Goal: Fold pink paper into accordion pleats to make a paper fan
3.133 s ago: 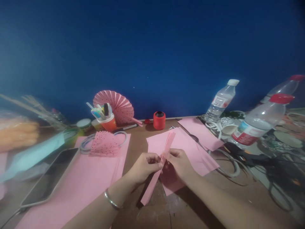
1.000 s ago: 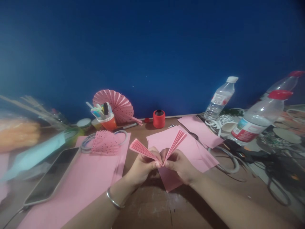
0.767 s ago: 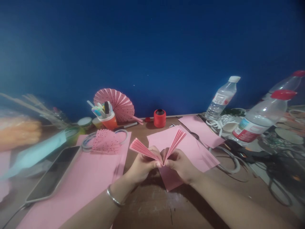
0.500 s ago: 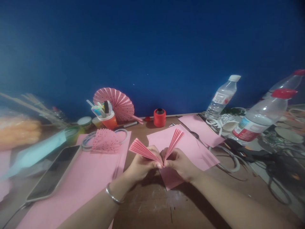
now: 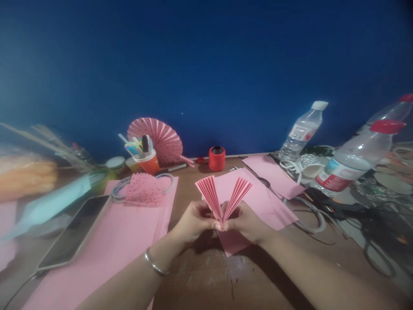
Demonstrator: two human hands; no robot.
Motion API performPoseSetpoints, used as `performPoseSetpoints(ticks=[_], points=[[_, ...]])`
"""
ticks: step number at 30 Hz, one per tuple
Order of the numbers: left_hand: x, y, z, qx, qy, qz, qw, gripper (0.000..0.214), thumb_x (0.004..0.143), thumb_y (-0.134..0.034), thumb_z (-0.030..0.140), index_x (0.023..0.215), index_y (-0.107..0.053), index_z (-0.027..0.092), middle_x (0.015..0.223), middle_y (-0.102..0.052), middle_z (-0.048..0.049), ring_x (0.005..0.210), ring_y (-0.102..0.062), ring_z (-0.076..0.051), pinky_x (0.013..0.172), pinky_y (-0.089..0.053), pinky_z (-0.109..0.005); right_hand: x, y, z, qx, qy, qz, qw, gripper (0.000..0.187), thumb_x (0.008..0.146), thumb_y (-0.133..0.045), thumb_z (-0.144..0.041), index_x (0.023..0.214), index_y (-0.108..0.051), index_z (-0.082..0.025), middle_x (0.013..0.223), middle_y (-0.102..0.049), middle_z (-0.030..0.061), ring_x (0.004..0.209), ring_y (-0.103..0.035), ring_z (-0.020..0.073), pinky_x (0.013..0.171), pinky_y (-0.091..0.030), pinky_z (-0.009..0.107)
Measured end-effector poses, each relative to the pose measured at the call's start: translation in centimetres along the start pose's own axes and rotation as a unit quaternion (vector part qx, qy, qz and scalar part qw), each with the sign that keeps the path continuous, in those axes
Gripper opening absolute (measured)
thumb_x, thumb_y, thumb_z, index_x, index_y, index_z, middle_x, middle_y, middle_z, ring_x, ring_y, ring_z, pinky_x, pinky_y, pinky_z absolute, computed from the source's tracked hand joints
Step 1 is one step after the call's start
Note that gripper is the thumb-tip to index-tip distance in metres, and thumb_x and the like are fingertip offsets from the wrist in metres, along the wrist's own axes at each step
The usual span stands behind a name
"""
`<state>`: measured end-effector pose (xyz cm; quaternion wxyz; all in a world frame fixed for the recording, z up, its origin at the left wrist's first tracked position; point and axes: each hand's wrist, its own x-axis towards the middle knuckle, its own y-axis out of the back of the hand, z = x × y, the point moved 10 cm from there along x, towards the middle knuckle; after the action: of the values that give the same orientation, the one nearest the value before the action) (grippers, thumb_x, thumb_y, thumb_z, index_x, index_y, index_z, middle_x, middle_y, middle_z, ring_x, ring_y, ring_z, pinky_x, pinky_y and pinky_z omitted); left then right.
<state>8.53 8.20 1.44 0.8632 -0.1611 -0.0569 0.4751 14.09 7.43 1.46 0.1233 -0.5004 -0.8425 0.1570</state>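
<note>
A pleated pink paper fan (image 5: 238,196) is pinched at its base between both hands, its two folded halves spread upward in a V. My left hand (image 5: 196,221) grips the left half low down, thumb at the fold. My right hand (image 5: 247,221) presses the base of the right half with its thumb. The thumbs nearly meet at the bottom of the V; the other fingers are partly hidden behind the paper. Pink paper sheets (image 5: 271,209) lie on the table under and beyond the hands.
A spotted pink fan (image 5: 164,140) stands behind a cup of pens (image 5: 148,163). A red spool (image 5: 217,159) is near the blue wall. On the left are a phone (image 5: 75,232) and a large pink sheet (image 5: 129,241). Plastic bottles (image 5: 355,159) and cables (image 5: 314,215) crowd the right.
The left half of the pleated paper has swung upright and toward the right half, its pleats opening a little. Both hands keep their hold at the base.
</note>
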Motion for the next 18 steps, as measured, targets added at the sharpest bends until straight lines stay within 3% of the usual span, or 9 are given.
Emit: performPoseSetpoints(ticks=[5,9,12,18], points=[[0.3,1.2,-0.7,-0.004,0.007,0.049,0.999,0.021,0.049,-0.078,0.017,0.063,-0.064,0.010,0.058,-0.061,-0.0019,0.057,-0.055,-0.014,0.059,-0.045,-0.027,0.5,0.5,0.0,-0.006,0.021,0.009,1.000,0.019,0.058,-0.074,-0.021,0.072,-0.064,-0.014,0.066,-0.063,0.0006,0.064,-0.056,0.0147,0.064,-0.045,0.030],[0.3,3.2,-1.2,0.031,0.020,0.141,0.989,0.018,0.055,-0.075,0.021,0.064,-0.064,0.010,0.053,-0.058,-0.0002,0.044,-0.046,-0.006,0.044,-0.037,-0.018,0.7,3.2,0.5,-0.023,0.044,0.118,0.992,0.019,0.059,-0.074,-0.024,0.071,-0.062,-0.015,0.063,-0.063,0.0006,0.059,-0.057,0.0153,0.059,-0.046,0.031],[0.2,3.6,-1.4,0.058,0.042,0.174,0.982,0.018,0.062,-0.071,0.025,0.069,-0.063,0.011,0.054,-0.059,-0.0007,0.040,-0.046,-0.005,0.037,-0.030,-0.015,0.4,5.0,0.9,-0.063,0.051,0.195,0.977,0.019,0.059,-0.074,-0.026,0.064,-0.059,-0.016,0.062,-0.063,0.0012,0.059,-0.058,0.0159,0.058,-0.046,0.029],[0.0,3.0,-1.4,0.021,0.034,0.169,0.985,0.017,0.066,-0.068,0.024,0.075,-0.060,0.010,0.068,-0.062,-0.0040,0.052,-0.056,-0.009,0.050,-0.044,-0.019,-0.1,5.3,0.5,-0.092,0.069,0.235,0.965,0.022,0.057,-0.073,-0.034,0.068,-0.063,-0.017,0.060,-0.064,0.0033,0.055,-0.057,0.0177,0.050,-0.044,0.029]])
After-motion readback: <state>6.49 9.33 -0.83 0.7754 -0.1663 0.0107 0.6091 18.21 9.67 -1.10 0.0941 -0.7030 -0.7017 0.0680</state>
